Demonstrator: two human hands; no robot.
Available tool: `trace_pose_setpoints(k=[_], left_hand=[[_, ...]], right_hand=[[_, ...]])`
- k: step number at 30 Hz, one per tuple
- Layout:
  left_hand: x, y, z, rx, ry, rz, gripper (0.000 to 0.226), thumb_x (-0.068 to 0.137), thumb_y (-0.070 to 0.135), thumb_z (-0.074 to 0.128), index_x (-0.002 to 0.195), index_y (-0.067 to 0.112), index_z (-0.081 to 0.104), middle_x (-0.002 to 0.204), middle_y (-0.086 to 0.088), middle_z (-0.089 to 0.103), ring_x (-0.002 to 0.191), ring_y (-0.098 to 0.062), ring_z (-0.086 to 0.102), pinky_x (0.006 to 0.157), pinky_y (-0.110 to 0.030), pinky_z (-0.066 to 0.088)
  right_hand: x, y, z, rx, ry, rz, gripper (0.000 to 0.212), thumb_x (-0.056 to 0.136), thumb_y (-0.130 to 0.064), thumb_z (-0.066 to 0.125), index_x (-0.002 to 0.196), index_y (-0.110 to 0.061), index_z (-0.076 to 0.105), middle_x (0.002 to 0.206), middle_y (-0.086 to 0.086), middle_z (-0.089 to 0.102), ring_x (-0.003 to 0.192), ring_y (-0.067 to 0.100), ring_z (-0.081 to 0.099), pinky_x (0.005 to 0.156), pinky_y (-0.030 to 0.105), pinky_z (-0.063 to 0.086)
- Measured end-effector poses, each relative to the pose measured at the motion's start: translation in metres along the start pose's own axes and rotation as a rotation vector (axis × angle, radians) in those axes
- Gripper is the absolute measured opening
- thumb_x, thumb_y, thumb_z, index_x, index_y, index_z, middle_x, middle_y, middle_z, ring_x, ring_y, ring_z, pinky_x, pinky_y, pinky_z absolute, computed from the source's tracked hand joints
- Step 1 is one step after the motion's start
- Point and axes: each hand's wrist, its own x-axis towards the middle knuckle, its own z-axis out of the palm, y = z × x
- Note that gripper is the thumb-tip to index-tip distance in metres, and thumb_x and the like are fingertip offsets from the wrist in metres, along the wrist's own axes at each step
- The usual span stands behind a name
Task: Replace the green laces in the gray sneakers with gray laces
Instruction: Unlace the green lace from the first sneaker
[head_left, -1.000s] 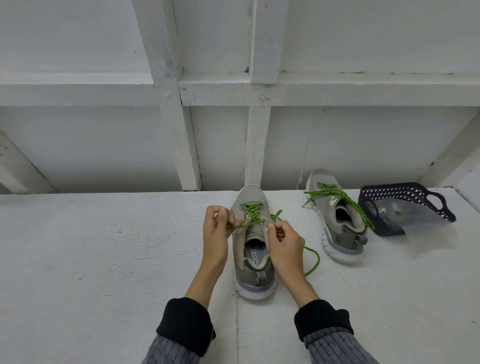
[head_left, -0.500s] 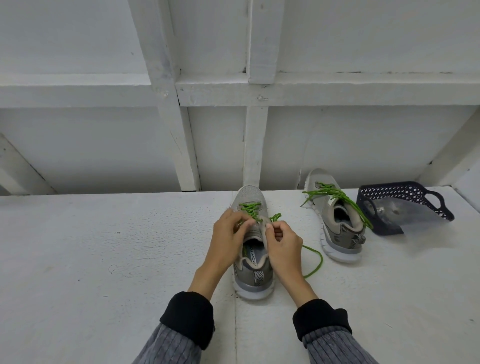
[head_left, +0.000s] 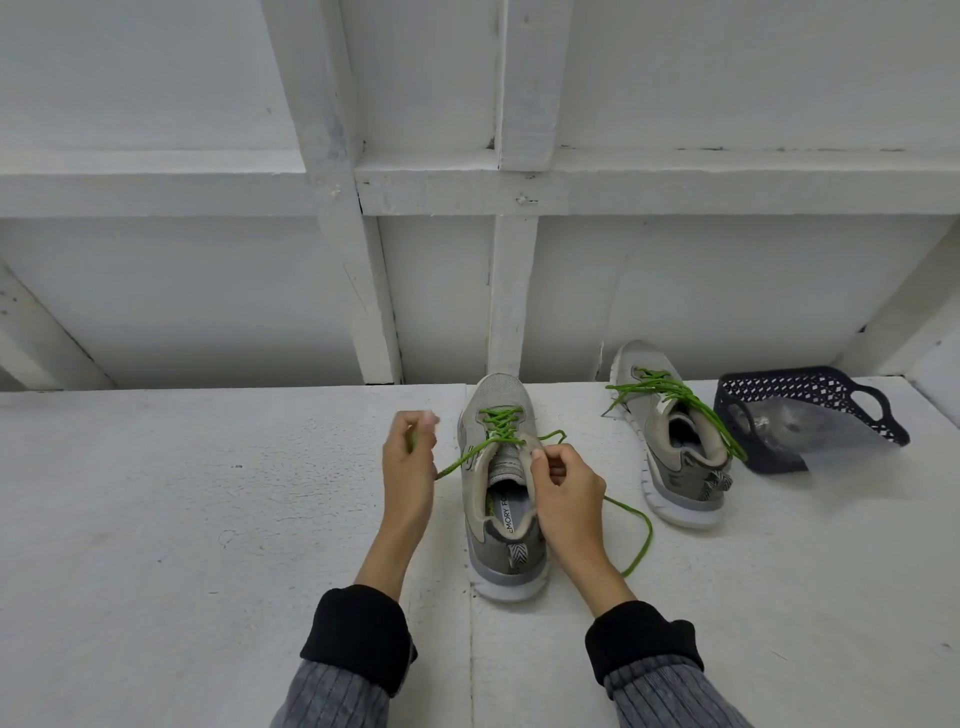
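Counter (head_left: 182, 519): a white painted surface is seen, backed by a white panelled wall; everything below is placed on it.
Near sneaker (head_left: 501, 493): a gray sneaker is stood upright at the middle of the counter, heel toward the viewer and toe toward the wall. It is taken here as the landmark.
Far sneaker (head_left: 670, 441): the second gray sneaker is set to the right of the near sneaker and slightly farther back, well apart from it; its green lace (head_left: 675, 402) is draped loosely across the top and down its right side.
Basket (head_left: 810, 415): a dark perforated basket is found right of the near sneaker, beyond the far sneaker and just beside it. A clear plastic bag is held inside — its contents cannot be made out.
Left hand (head_left: 410, 462): it is raised just left of the near sneaker. The fingers (head_left: 423, 423) are curled, and one end of the near sneaker's green lace is pinched in them, drawn out taut from the eyelets.
Right hand (head_left: 566, 488): it is held at the right edge of the near sneaker's opening, fingers curled and pinched at the upper eyelets — whether lace or collar is gripped cannot be told.
Near lace (head_left: 498, 423): green, threaded through the near sneaker's lower eyelets; the other end is trailed in a loop on the counter to the right of that sneaker.
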Motion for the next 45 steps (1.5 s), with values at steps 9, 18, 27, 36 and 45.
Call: trace_pose_setpoints(k=[9,18,27,36,45], left_hand=[[-0.007,0.009,0.015,0.749,-0.228,0.293,0.015,0.093,0.048,0.059,0.098,0.038,0.069,0.087,0.014,0.049,0.093,-0.004,0.048,0.063,-0.021,0.034],[-0.008,0.003,0.017,0.679,-0.261,0.266,0.007,0.093,0.044,0.062,0.093,0.039,0.066,0.101,0.012,0.049,0.102,-0.002,0.041,0.068,-0.020,0.039],[-0.010,0.009,0.009,-0.467,-0.204,-0.301,0.030,0.105,0.022,0.040,0.087,0.008,0.059,0.084,0.004,0.073,0.086,-0.014,0.064,0.083,-0.031,0.049],[0.004,0.003,-0.009,-0.569,-0.088,-0.331,0.028,0.107,0.026,0.037,0.079,0.020,0.039,0.066,0.007,0.038,0.048,-0.005,0.029,0.044,-0.016,0.031],[0.002,-0.026,-0.021,0.425,-0.097,-0.050,0.016,0.098,0.029,0.058,0.083,0.025,0.060,0.085,0.011,0.065,0.083,-0.006,0.058,0.083,-0.037,0.044]], right_hand=[[0.001,0.003,0.001,0.016,0.002,0.021,0.012,0.094,-0.014,0.059,0.083,-0.014,0.063,0.075,-0.003,0.065,0.070,-0.003,0.059,0.062,0.008,0.045],[0.000,0.002,0.001,0.019,-0.003,0.008,0.012,0.094,-0.014,0.058,0.084,-0.016,0.063,0.076,-0.006,0.065,0.072,-0.004,0.060,0.062,0.007,0.045],[0.000,0.002,0.000,0.012,-0.011,0.015,0.013,0.094,-0.014,0.059,0.082,-0.017,0.062,0.074,-0.007,0.064,0.068,-0.006,0.059,0.062,0.008,0.046],[-0.001,0.001,-0.001,0.015,-0.003,0.006,0.014,0.094,-0.013,0.059,0.081,-0.015,0.062,0.073,-0.006,0.063,0.067,-0.007,0.058,0.061,0.006,0.044],[-0.001,-0.001,-0.001,0.025,-0.004,0.014,0.012,0.093,-0.012,0.060,0.082,-0.015,0.062,0.074,-0.007,0.064,0.069,-0.008,0.059,0.062,0.003,0.043]])
